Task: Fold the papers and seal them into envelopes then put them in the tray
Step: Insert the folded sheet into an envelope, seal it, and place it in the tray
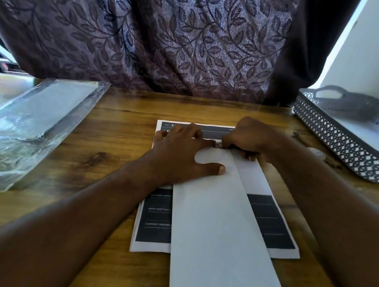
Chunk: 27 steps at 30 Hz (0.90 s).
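Left grip (177,156) flat, pressing one long white envelope (221,229); right grip (248,138) pinches its 12-o'clock end. One grey tray (340,137), 2 o'clock.

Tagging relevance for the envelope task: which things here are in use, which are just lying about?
In the job: white envelope, printed papers under it, grey lattice tray, left hand pressing the envelope, right hand pinching its far end.
Lying about: clear plastic bag, leaf-patterned curtain.

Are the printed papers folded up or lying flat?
Flat. The printed papers lie spread on the table, header and dark blocks showing around the white strip on top. No fold shows.
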Each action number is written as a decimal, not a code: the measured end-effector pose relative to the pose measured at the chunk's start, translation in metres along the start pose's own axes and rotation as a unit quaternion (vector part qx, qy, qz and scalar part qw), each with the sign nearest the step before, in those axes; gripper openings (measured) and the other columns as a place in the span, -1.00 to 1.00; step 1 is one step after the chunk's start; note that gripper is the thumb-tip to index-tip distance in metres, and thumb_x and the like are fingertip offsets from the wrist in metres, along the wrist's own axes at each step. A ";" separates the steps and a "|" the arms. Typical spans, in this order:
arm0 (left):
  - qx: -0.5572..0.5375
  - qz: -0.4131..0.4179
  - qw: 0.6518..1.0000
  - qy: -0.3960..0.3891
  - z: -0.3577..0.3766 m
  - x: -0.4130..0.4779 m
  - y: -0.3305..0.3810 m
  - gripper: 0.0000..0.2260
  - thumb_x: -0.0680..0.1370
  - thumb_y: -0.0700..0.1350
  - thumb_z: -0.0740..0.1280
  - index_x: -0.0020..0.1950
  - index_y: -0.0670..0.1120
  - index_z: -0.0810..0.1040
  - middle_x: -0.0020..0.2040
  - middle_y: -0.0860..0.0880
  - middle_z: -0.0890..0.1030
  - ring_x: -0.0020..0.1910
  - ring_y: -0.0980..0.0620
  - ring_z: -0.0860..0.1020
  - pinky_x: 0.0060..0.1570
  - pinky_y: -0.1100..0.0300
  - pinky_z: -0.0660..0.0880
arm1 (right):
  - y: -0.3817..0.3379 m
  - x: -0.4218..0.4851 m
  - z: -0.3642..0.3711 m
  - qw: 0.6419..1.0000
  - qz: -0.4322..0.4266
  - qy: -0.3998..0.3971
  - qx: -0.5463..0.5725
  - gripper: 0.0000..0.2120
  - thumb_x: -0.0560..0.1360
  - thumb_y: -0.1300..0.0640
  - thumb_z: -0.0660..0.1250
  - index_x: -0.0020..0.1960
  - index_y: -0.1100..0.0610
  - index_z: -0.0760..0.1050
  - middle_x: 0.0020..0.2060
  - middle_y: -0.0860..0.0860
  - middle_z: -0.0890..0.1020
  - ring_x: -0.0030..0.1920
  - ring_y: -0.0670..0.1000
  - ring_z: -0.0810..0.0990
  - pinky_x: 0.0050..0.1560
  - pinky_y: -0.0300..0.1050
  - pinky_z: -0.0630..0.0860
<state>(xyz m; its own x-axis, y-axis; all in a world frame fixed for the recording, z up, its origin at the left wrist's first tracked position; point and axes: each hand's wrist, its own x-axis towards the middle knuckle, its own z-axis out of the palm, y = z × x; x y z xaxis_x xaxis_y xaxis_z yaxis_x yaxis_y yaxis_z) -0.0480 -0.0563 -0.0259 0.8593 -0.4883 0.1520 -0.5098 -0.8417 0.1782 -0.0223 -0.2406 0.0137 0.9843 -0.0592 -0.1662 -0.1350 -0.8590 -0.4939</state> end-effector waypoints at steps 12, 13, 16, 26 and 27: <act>0.033 0.033 0.999 0.005 -0.003 -0.001 -0.003 -0.35 0.45 0.52 0.06 0.42 0.23 0.42 0.35 0.11 0.41 0.39 0.04 0.33 0.39 -0.15 0.19 | 0.012 0.006 -0.003 0.997 0.030 0.017 0.076 -0.74 0.48 0.13 0.52 -0.26 0.24 0.54 -0.48 0.09 0.56 -0.61 -0.02 0.46 -0.49 -0.21 0.41; 0.037 0.035 0.999 0.006 -0.004 -0.002 -0.003 -0.35 0.45 0.52 0.06 0.42 0.23 0.42 0.35 0.11 0.41 0.39 0.04 0.34 0.38 -0.14 0.21 | 0.012 0.006 -0.002 0.996 0.032 0.019 0.078 -0.75 0.48 0.14 0.51 -0.25 0.25 0.54 -0.48 0.10 0.56 -0.61 -0.01 0.46 -0.49 -0.20 0.41; 0.046 0.039 0.998 0.007 -0.005 -0.001 -0.003 -0.34 0.45 0.53 0.05 0.42 0.23 0.42 0.35 0.11 0.43 0.38 0.03 0.36 0.36 -0.12 0.24 | 0.012 0.009 0.000 0.996 0.036 0.026 0.082 -0.77 0.49 0.15 0.50 -0.22 0.25 0.54 -0.47 0.11 0.55 -0.60 0.00 0.47 -0.51 -0.19 0.42; 0.062 0.036 0.997 0.002 -0.003 0.001 -0.003 -0.29 0.41 0.55 -0.03 0.42 0.23 0.41 0.33 0.10 0.44 0.35 0.02 0.38 0.33 -0.14 0.27 | 0.010 0.008 0.012 0.994 -0.004 0.101 -0.036 -0.48 0.39 -0.30 0.48 -0.13 0.17 0.49 -0.48 0.04 0.57 -0.55 -0.02 0.50 -0.40 -0.19 0.44; 0.064 0.037 0.997 0.003 -0.003 0.001 -0.004 -0.29 0.41 0.56 -0.03 0.41 0.23 0.41 0.33 0.10 0.44 0.36 0.03 0.38 0.34 -0.15 0.26 | 0.010 0.008 0.012 0.994 -0.002 0.105 -0.027 -0.49 0.40 -0.28 0.48 -0.11 0.19 0.51 -0.46 0.05 0.58 -0.52 -0.01 0.51 -0.37 -0.16 0.48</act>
<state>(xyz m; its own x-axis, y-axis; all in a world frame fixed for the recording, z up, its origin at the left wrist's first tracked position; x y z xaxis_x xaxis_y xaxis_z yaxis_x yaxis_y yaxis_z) -0.0454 -0.0532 -0.0239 0.8196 -0.5484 0.1658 -0.5613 -0.8267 0.0400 -0.0169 -0.2441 -0.0027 0.9877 -0.1550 0.0197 -0.1299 -0.8847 -0.4476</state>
